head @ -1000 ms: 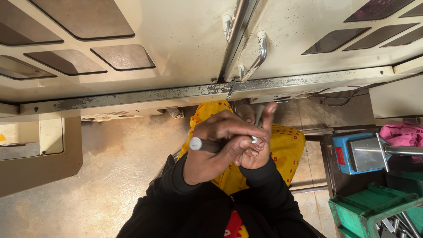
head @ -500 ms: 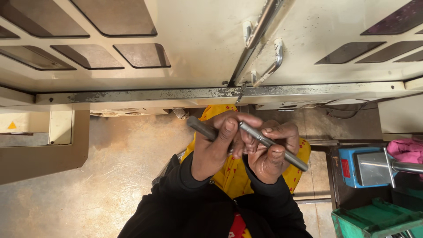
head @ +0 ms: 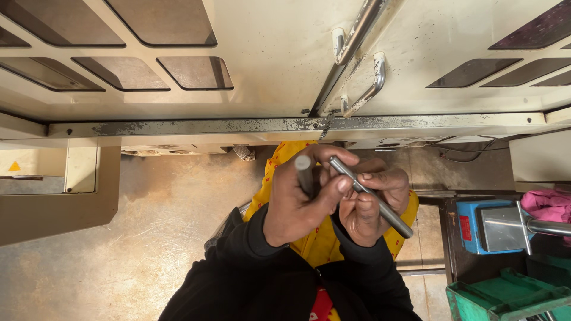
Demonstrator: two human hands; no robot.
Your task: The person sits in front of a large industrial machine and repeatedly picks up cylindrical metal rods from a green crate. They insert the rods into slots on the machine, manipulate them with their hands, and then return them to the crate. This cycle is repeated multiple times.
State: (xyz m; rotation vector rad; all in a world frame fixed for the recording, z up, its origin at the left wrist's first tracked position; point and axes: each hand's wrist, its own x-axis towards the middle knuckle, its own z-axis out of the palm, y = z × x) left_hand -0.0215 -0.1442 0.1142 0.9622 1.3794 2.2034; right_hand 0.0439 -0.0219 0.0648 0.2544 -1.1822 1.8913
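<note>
My left hand [head: 297, 205] and my right hand [head: 372, 208] are pressed together in front of my chest, both in black sleeves. Between them they grip a thin silver metal rod [head: 389, 214] that slants from the left thumb down to the right, its free end sticking out past my right hand. A thicker dark grey bar end [head: 304, 169] stands up out of my left fist, pointing toward the camera. Whether bar and rod are one tool I cannot tell. A yellow cloth [head: 279, 169] lies under the hands.
A cream machine cabinet with dark window panels fills the top, with two curved metal door handles [head: 370, 83]. At the right are a blue box [head: 479, 223], a pink cloth [head: 553, 205] and a green crate [head: 505, 297]. Stained concrete floor [head: 148, 238] lies to the left.
The dark bar end, which stuck out to the left, has swung up toward the camera. The silver rod now slants more steeply, and both hands sit closer together.
</note>
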